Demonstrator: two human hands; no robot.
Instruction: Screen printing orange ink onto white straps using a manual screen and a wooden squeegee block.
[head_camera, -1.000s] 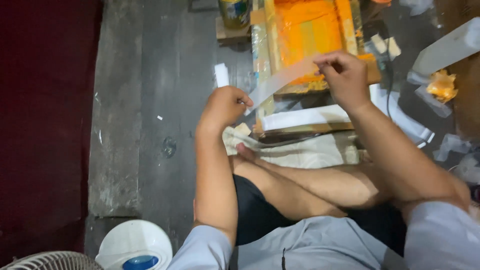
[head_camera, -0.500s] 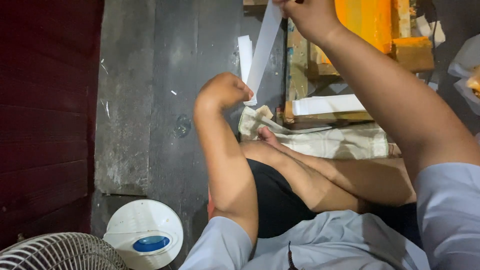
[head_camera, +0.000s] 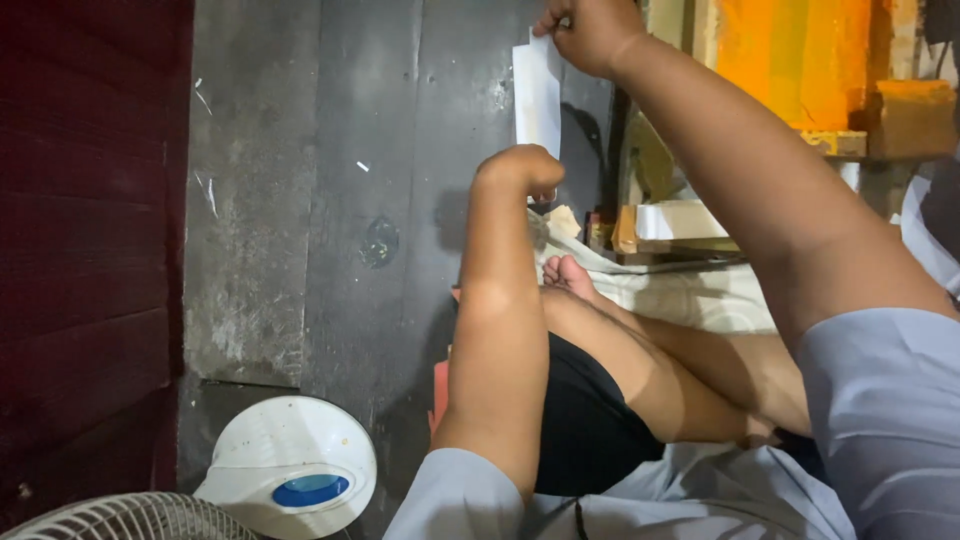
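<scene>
A white paper strip (head_camera: 538, 95) hangs stretched between my two hands over the dark floor. My right hand (head_camera: 590, 32) pinches its upper end near the top edge of the view. My left hand (head_camera: 520, 170) is curled around the strip's lower end, just above my crossed legs (head_camera: 640, 360). The strip's bottom tip is hidden behind my left fist.
An orange-painted wooden frame (head_camera: 800, 60) stands at the top right, with wood pieces and white strips (head_camera: 680, 220) stacked below it. A white fan base (head_camera: 285, 465) and its grille (head_camera: 120, 520) sit at the bottom left. A dark red wall (head_camera: 90, 230) runs along the left.
My right hand has carried the strip's upper end leftward and up, away from the orange frame. The strip went from slanted to nearly vertical. The camera has tilted toward the floor and fan.
</scene>
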